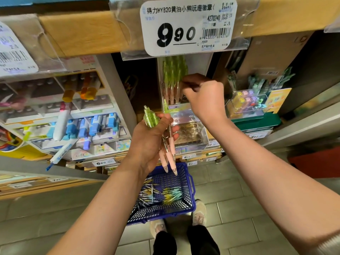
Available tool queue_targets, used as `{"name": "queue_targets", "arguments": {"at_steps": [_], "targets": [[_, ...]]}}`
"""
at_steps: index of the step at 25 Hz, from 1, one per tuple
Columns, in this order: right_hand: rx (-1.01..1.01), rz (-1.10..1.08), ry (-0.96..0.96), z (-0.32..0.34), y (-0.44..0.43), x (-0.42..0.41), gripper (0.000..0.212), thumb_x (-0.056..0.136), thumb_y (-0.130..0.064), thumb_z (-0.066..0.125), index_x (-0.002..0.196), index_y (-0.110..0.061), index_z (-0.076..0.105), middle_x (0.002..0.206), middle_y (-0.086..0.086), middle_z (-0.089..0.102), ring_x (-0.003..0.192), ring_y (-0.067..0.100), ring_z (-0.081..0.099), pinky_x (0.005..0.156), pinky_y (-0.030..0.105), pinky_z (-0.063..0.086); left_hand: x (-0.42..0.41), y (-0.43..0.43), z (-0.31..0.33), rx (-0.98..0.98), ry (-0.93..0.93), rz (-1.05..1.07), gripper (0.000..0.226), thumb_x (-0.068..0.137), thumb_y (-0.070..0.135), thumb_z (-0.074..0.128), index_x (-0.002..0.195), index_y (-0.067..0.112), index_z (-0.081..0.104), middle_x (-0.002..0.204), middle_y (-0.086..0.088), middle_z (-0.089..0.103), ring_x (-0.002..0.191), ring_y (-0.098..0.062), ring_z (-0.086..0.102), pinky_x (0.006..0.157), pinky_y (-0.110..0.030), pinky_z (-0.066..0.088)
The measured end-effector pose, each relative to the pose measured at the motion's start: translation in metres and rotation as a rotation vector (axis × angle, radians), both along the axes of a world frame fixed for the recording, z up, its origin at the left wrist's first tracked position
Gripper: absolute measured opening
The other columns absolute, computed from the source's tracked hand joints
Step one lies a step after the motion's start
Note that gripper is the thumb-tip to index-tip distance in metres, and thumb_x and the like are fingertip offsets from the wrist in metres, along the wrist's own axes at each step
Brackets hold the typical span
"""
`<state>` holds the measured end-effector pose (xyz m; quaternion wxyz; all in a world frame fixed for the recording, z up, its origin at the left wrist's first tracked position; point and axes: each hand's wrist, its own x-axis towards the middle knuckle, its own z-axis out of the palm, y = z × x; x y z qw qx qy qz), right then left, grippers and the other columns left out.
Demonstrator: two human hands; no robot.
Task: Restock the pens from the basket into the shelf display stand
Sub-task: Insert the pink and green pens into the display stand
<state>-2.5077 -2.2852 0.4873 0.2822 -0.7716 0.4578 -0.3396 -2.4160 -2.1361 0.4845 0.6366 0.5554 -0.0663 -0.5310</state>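
Left hand (153, 142) is raised palm-up, fingers clamped around a bundle of green-capped pens (166, 142), tips pointing down. Right hand (204, 97) is pinched on a pen at the clear display stand (185, 126), just above the bundle. Blue basket (185, 181) with remaining pens sits on the floor below.

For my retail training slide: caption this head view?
Left hand holds green-and-pink pens; right hand reaches the clear acrylic display stand above the blue plastic basket.

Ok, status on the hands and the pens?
Left hand gripping pen bunch. Right hand at display stand, grip contents unclear. More pens in basket. Nothing blocking.
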Motion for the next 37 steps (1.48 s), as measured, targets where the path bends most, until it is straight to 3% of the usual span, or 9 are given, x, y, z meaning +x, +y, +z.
{"name": "queue_targets", "arguments": {"at_steps": [5,8,10,16,19,22,25,29,37], "targets": [[0.062,-0.058,0.015,-0.007,0.005,0.002,0.015,0.086,-0.023,0.07,0.072,-0.027,0.07,0.058,-0.02,0.055,0.055,-0.002,0.054,0.059,0.009,0.039,-0.005,-0.006,-0.006,-0.041,-0.061,-0.01,0.015,0.096,0.019,0.069,0.105,0.008,0.066,0.088,-0.003,0.075,0.081,-0.02,0.072,0.073,-0.033,0.06],[0.289,-0.044,-0.126,-0.011,0.024,-0.005,0.026,0.087,-0.046,0.071,0.072,-0.026,0.066,0.065,-0.009,0.068,0.066,0.005,0.066,0.072,0.029,0.055,-0.007,-0.013,-0.01,-0.091,-0.075,0.011,0.021,0.094,0.014,0.07,0.112,0.006,0.062,0.079,-0.001,0.069,0.078,-0.021,0.067,0.069,-0.031,0.057],[0.49,0.101,-0.237,-0.011,0.037,-0.012,0.028,0.088,-0.048,0.071,0.073,-0.023,0.07,0.071,-0.001,0.073,0.066,0.014,0.07,0.067,0.036,0.058,-0.009,-0.016,-0.013,-0.092,-0.16,-0.004,0.029,0.093,0.014,0.071,0.116,-0.002,0.062,0.08,-0.007,0.07,0.074,-0.021,0.066,0.062,-0.031,0.055],[0.786,0.206,-0.344,-0.008,0.037,-0.022,0.019,0.093,-0.027,0.072,0.081,-0.013,0.077,0.093,0.001,0.079,0.08,0.011,0.071,0.072,0.025,0.058,-0.011,-0.021,-0.015,-0.09,-0.467,-0.062,0.02,0.091,0.012,0.073,0.109,0.005,0.07,0.093,-0.016,0.078,0.07,-0.016,0.075,0.055,-0.016,0.053],[0.702,0.194,-0.396,-0.005,0.033,-0.024,0.012,0.094,-0.023,0.071,0.09,-0.014,0.077,0.085,0.001,0.078,0.07,0.01,0.069,0.064,0.023,0.057,-0.008,-0.024,-0.015,-0.092,-0.459,-0.094,0.023,0.092,0.021,0.073,0.108,0.006,0.07,0.086,-0.011,0.078,0.063,-0.014,0.072,0.049,-0.021,0.052],[0.533,0.093,-0.46,0.003,0.021,-0.023,0.009,0.094,-0.016,0.069,0.091,-0.008,0.073,0.071,0.006,0.072,0.063,0.013,0.066,0.059,0.026,0.058,-0.003,-0.028,-0.014,-0.089,-0.32,-0.097,0.029,0.092,0.035,0.07,0.111,0.013,0.069,0.086,-0.012,0.076,0.07,-0.037,0.065,0.058,-0.042,0.052],[0.445,0.004,-0.535,0.015,-0.001,-0.026,0.016,0.095,-0.001,0.063,0.087,-0.011,0.073,0.07,-0.001,0.071,0.063,0.011,0.068,0.064,0.025,0.058,0.001,-0.031,-0.012,-0.084,-0.169,-0.082,0.035,0.091,0.036,0.07,0.113,0.009,0.064,0.084,-0.017,0.069,0.068,-0.035,0.06,0.052,-0.034,0.053],[0.288,-0.044,-0.624,0.03,-0.025,-0.03,0.013,0.093,-0.003,0.067,0.091,-0.015,0.071,0.076,-0.004,0.073,0.076,0.018,0.073,0.074,0.03,0.061,0.005,-0.031,-0.011,-0.071,0.0,-0.068,0.022,0.092,0.028,0.07,0.1,0.008,0.066,0.075,-0.009,0.062,0.061,-0.019,0.059,0.057,-0.027,0.055],[0.064,0.033,-0.377,0.021,-0.026,-0.011,0.012,0.093,-0.014,0.07,0.103,-0.021,0.072,0.087,-0.006,0.074,0.082,0.012,0.074,0.081,0.039,0.061,0.013,-0.028,-0.008,-0.076,0.197,-0.082,0.029,0.087,0.009,0.069,0.114,0.0,0.068,0.076,-0.011,0.064,0.065,-0.017,0.064,0.063,-0.026,0.06]]}}
